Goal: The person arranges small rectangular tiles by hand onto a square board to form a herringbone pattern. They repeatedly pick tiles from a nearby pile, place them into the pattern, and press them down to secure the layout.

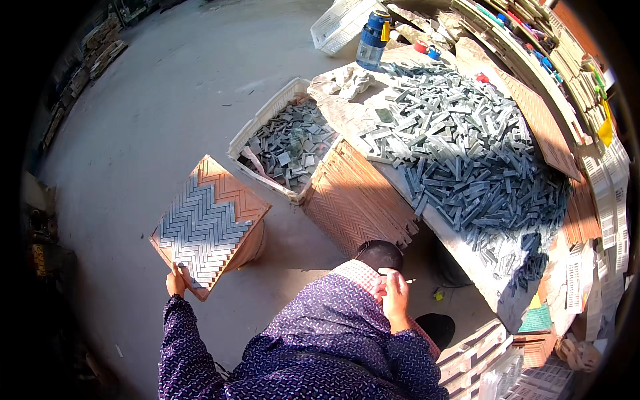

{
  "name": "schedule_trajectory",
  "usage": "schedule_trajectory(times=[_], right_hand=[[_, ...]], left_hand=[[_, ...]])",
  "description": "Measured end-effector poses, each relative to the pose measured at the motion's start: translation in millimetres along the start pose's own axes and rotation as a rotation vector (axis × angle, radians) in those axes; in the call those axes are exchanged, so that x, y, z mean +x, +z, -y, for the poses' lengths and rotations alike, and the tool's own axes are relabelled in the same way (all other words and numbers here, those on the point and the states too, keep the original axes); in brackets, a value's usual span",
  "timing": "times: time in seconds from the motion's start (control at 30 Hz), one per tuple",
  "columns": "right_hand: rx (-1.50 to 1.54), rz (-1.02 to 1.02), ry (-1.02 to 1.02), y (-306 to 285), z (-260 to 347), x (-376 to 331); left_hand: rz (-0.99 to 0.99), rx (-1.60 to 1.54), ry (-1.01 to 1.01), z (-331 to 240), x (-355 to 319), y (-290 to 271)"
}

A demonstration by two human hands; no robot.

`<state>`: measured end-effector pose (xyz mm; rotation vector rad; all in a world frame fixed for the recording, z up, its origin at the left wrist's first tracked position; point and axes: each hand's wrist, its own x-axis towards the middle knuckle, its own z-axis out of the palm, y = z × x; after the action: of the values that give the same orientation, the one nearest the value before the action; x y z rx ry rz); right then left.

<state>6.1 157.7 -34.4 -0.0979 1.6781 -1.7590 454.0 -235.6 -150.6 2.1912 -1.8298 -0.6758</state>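
Herringbone strips of grey stone cover most of the board, a square orange-brown tray with a ridged zigzag face, its far and right corners bare. It is tilted, out to the left over the concrete floor, well apart from the table. The left hand grips its near corner, fingers closed on the edge. The right hand is held near the chest, fingers curled around a thin pale stick; what it is I cannot tell.

Right of the board, a white crate stands on the floor, filled with grey offcuts. Beside it, a stack of ridged boards leans against the table. On the table a large heap of grey strips lies half in sun, half in shade. At the far edge stands a blue bottle with a yellow tag on its cap, next to a white basket and a crumpled cloth. Shelves along the far right hold flat packs in mixed colours. White mesh sheets pile at the right.
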Motion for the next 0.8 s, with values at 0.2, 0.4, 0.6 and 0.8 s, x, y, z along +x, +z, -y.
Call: schedule_trajectory(times=[0.2,0.4,0.6,0.8], right_hand=[[0.213,-0.011,-0.022,-9.5,-1.8,6.2],[0.353,-0.367,-0.085,-67.7,-0.1,25.5],[0.451,-0.529,-0.227,-104.3,27.1,30.4],[0.467,-0.478,-0.318,-131.5,53.6,21.4]], left_hand=[[0.288,-0.886,-0.258,43.0,19.1,22.4],[-0.575,0.085,0.517,-33.3,19.5,-16.4],[-0.116,-0.265,0.904,-260.3,-89.9,62.3],[0.517,-0.420,1.336,-412.3,-234.4,148.1]])
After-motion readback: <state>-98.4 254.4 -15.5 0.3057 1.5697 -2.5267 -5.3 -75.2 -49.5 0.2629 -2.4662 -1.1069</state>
